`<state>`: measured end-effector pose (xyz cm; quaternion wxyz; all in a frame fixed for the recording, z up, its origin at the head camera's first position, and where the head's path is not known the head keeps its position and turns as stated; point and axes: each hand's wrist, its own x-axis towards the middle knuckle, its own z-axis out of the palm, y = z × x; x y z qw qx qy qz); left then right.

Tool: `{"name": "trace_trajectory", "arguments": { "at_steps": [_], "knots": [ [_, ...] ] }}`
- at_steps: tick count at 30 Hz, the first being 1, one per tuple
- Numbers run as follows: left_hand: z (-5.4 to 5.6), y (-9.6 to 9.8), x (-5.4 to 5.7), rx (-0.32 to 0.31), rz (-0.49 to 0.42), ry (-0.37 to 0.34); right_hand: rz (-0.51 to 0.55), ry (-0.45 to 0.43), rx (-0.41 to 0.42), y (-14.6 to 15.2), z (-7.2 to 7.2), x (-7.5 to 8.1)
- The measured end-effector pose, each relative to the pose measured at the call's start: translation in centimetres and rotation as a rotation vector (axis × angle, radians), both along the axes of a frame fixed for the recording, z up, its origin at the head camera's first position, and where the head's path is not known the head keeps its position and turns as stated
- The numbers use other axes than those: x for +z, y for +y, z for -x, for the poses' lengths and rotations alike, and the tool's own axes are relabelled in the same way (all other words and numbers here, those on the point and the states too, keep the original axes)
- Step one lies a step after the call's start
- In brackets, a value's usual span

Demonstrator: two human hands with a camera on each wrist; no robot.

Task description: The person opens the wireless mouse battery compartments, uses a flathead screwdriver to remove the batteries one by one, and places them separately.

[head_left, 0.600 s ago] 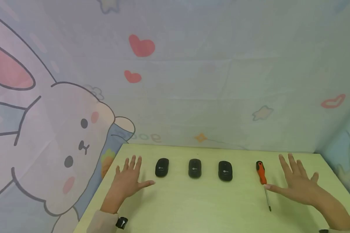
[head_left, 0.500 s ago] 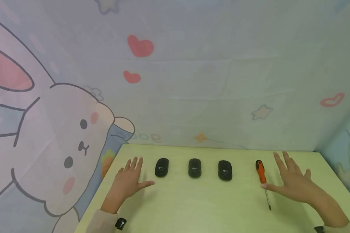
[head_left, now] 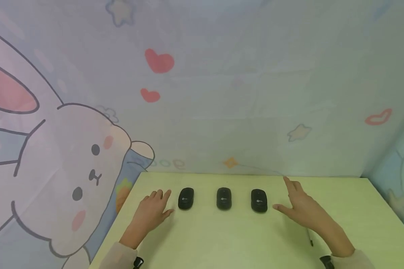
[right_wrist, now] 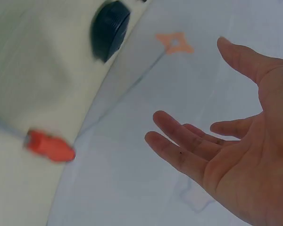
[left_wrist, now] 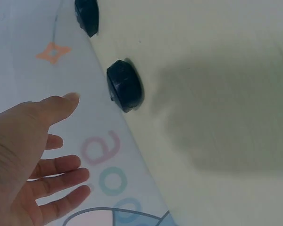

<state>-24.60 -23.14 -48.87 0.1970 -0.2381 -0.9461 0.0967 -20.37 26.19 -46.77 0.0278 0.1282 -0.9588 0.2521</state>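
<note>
Three black computer mice lie in a row on the table: a left mouse (head_left: 186,198), a middle mouse (head_left: 224,198) and a right mouse (head_left: 259,201). My left hand (head_left: 150,212) hovers just left of the left mouse, holding nothing, fingers relaxed and thumb toward it. Right of the right mouse, my right hand (head_left: 303,207) is raised above a screwdriver (head_left: 309,238), hiding its handle in the head view; the shaft's lower end shows. The right wrist view shows the screwdriver's orange handle (right_wrist: 52,147) apart from the loosely spread, bare fingers (right_wrist: 179,155).
The pale yellow-green table (head_left: 222,239) ends at the back against a printed cloth backdrop (head_left: 235,104). The cloth carries a large rabbit (head_left: 84,179), hearts and stars. Another stretch of cloth (head_left: 400,186) borders the right side.
My right hand has moved left from beside the screwdriver to over it, near the right mouse. The left hand has shifted slightly right, its fingers more bent. The head view has tilted slightly upward.
</note>
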Motion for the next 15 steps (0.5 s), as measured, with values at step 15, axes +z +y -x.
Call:
{"name": "trace_trajectory", "arguments": {
  "at_steps": [15],
  "knots": [
    [1.6, 0.7, -3.0, -0.083, -0.092, -0.046, 0.092, 0.069, 0.117, -9.1, 2.7, -1.9]
  ]
}}
